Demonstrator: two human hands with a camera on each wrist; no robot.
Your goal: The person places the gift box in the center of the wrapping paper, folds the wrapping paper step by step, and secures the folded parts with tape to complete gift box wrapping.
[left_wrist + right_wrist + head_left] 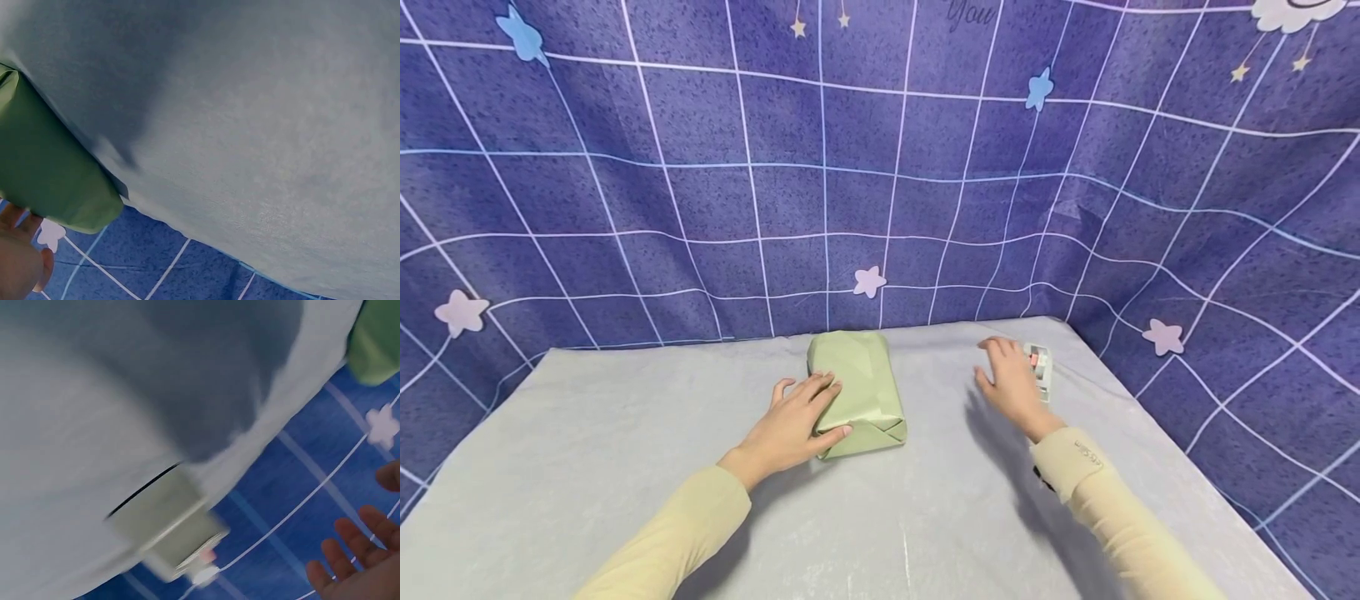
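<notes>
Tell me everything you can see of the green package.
The green package is box-like, in smooth, slightly shiny wrapping, perhaps paper, with folded flaps at its near end. It looks closed. It lies on the pale grey cloth, longer side running front to back. The left hand rests on its left side, thumb at the near end.

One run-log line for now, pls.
left hand: touching green wrapped parcel | right hand: empty, near small white-framed item | parcel: on gray cloth
</notes>
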